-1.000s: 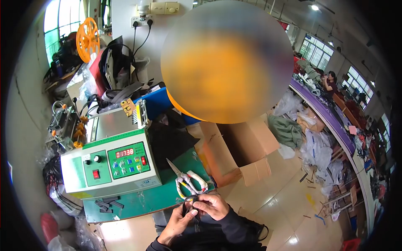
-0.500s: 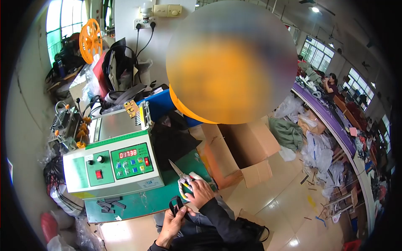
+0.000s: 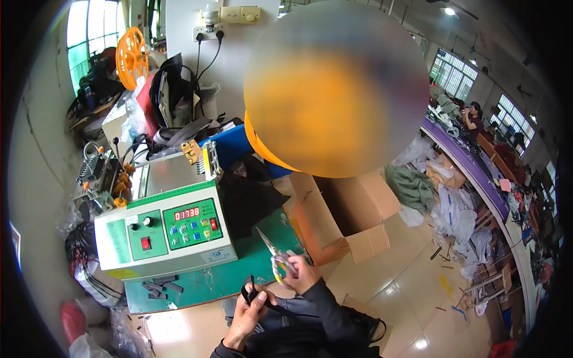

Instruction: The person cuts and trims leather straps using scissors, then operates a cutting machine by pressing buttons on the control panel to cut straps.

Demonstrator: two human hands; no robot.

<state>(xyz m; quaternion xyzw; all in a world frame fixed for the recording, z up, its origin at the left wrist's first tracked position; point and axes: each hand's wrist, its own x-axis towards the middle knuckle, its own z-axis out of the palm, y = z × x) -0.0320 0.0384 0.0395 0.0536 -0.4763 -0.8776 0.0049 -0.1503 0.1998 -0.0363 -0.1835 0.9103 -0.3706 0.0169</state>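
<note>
My right hand (image 3: 304,276) is closed around a pair of scissors (image 3: 268,241) by the grey and yellow handles. The blades point up and away from me, above the green tabletop. My left hand (image 3: 248,314) pinches a black strap (image 3: 249,291) over my lap, in front of the table's near edge. A looped end of the strap stands up above the fingers, and more of it trails to the right. Part of the strap is hidden by the left fingers.
A white-and-green machine with a red digital display (image 3: 187,213) sits on the green table (image 3: 203,291). Short black strips (image 3: 156,289) lie by its front. Beside the table stands an open cardboard box (image 3: 369,244). A large blurred disc covers the upper middle. A person (image 3: 473,117) is at the far right.
My right hand has moved slightly right with the scissors, from the table edge area, and its fingers have closed around the handles. My left hand still holds the strap, its loop tilted differently.
</note>
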